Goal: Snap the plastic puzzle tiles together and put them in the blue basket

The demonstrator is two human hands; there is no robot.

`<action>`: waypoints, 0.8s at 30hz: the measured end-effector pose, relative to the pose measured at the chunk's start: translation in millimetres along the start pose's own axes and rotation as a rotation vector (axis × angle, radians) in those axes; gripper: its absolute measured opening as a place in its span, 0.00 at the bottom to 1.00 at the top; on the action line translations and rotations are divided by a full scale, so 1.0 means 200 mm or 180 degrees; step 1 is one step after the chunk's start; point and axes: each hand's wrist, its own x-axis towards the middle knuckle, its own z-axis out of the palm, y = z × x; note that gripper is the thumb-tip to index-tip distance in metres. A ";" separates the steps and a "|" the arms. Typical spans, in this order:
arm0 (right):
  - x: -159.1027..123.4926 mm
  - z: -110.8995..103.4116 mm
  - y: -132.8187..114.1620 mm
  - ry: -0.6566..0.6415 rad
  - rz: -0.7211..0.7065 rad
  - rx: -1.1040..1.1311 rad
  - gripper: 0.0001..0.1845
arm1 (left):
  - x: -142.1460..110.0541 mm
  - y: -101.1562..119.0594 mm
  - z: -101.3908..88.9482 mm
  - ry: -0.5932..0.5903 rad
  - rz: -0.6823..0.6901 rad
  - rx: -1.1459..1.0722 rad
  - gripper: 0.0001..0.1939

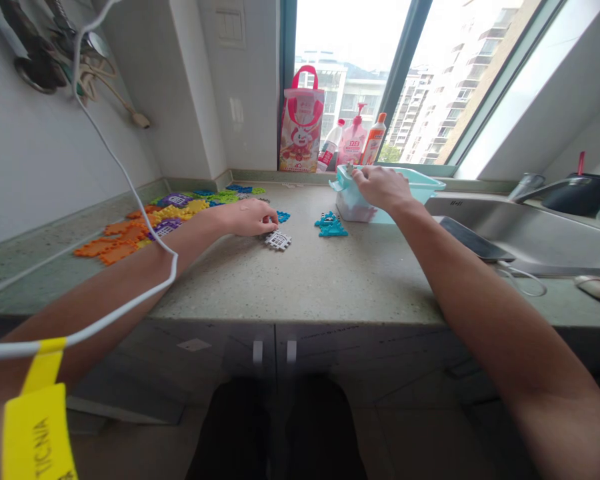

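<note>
My left hand (249, 217) is closed, its fingertips pinching the edge of a white interlocking tile (279, 241) with a window pattern, low over the counter. My right hand (383, 187) is at the left end of a translucent teal bin (423, 179). Its fingers are pinched around a small whitish interlocking tile (350, 169), mostly covered by the hand. Between my hands lie teal interlocking tiles (333, 227). Just beyond my left fingers is a blue tile (283, 217). Pinkish pieces show faintly through the bin's wall.
Orange tiles (113, 245), yellow tiles (180, 212) and purple tiles (175, 200) spread at the left. A white cable (125, 173) hangs across the left side. A pink bag (303, 130) and bottles (353, 140) stand by the window. The sink (555, 233) and a dark flat device (475, 239) are right.
</note>
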 end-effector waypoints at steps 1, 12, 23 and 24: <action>0.00 0.00 0.00 0.0022 0.0004 0.0013 0.38 | 0.00 0.00 0.00 0.0014 -0.0012 -0.0012 0.22; 0.00 -0.01 0.00 0.0272 0.0048 0.0332 0.28 | 0.00 0.00 0.00 0.0039 0.0018 -0.0044 0.21; -0.04 0.01 -0.05 0.0562 -0.0697 0.0521 0.23 | -0.03 0.06 -0.05 -0.0055 -0.0058 0.0020 0.23; -0.04 0.02 -0.05 0.0640 -0.0901 0.0565 0.23 | -0.03 0.07 -0.05 -0.0062 -0.0065 0.0024 0.23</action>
